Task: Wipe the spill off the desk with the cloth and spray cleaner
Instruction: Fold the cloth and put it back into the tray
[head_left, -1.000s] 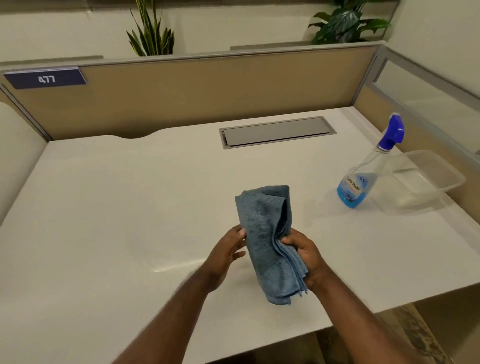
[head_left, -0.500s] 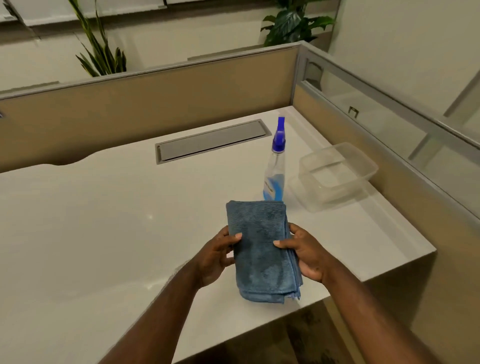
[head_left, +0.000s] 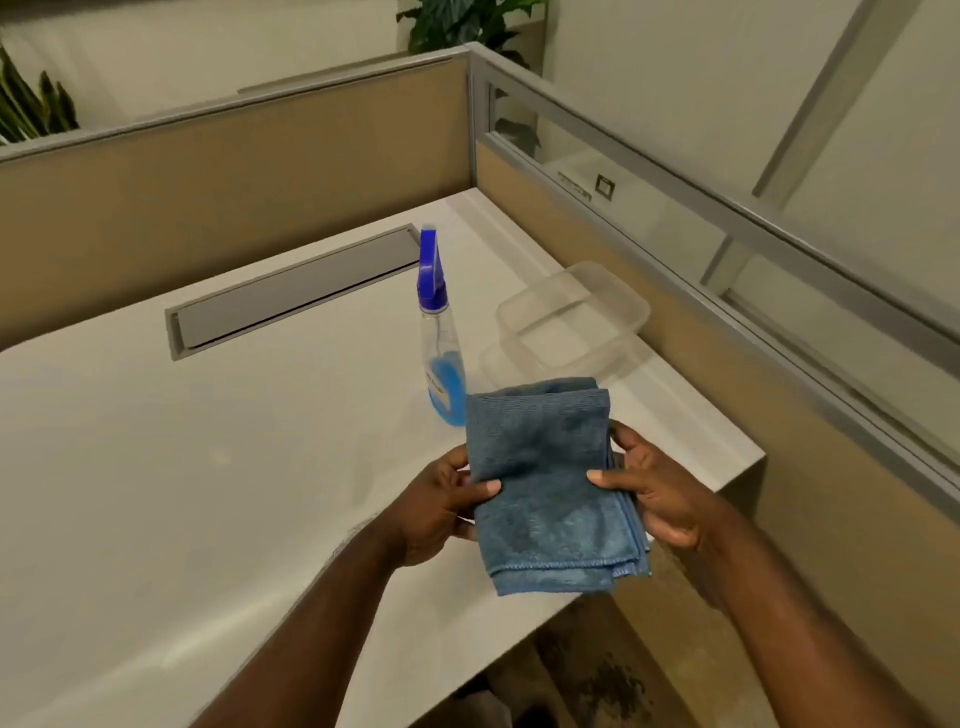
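A folded blue cloth (head_left: 550, 483) is held flat above the front right part of the white desk (head_left: 182, 467). My left hand (head_left: 441, 509) grips its left edge and my right hand (head_left: 654, 493) grips its right edge, thumbs on top. The spray cleaner (head_left: 441, 343), a clear bottle with blue liquid and a blue trigger head, stands upright on the desk just beyond the cloth, its base partly hidden by it. A faint dull patch (head_left: 218, 457) shows on the desk to the left; I cannot tell if it is the spill.
A clear plastic container (head_left: 628, 306) sits right of the bottle near the side partition (head_left: 675, 322). A grey cable hatch (head_left: 291, 296) lies at the back. Tan partition panels close the back and right. The desk's front edge runs under my forearms.
The view has swung right and closer. The cloth went from hanging loosely to a flat folded square held by both hands, now nearer the bottle and the container.
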